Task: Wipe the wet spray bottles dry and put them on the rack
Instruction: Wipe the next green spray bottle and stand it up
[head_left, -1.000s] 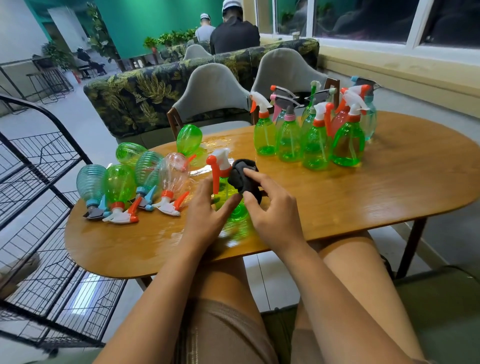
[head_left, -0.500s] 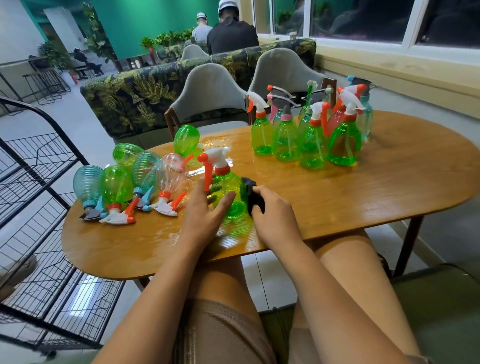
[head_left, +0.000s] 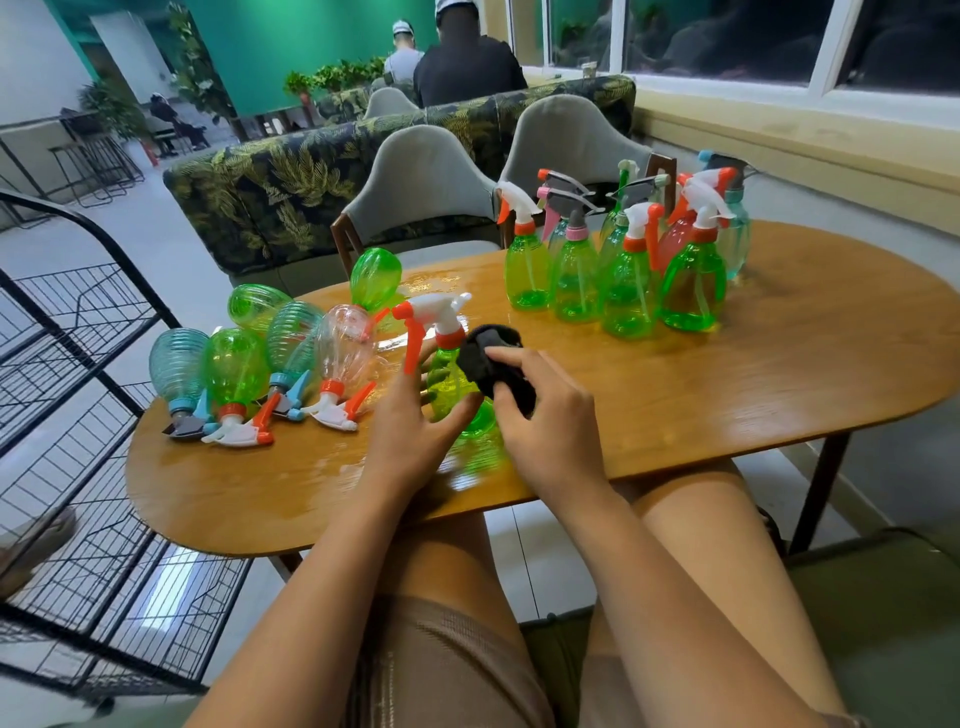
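Oval glossy wooden table (head_left: 779, 374) stood beside a black wire rack (head_left: 78, 467). Upright plastic spray bottles (head_left: 628, 275) were clustered far right, and ribbed ones lay sideways (head_left: 234, 369) at left. Green translucent spray bottle with orange trigger (head_left: 452, 384) was upright near the front edge, left hand (head_left: 410, 431) grasping its body, right hand (head_left: 545, 415) clutching a crumpled black cloth (head_left: 488, 358) against it.

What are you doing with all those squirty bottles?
A person sitting at the wooden table is drying bottles. The left hand holds a green spray bottle upright on the table, and the right hand rubs its side with a dark cloth. More bottles lie on their sides at the left, and another bunch stands upright at the far right. No bottles show on the black wire rack beside the table.
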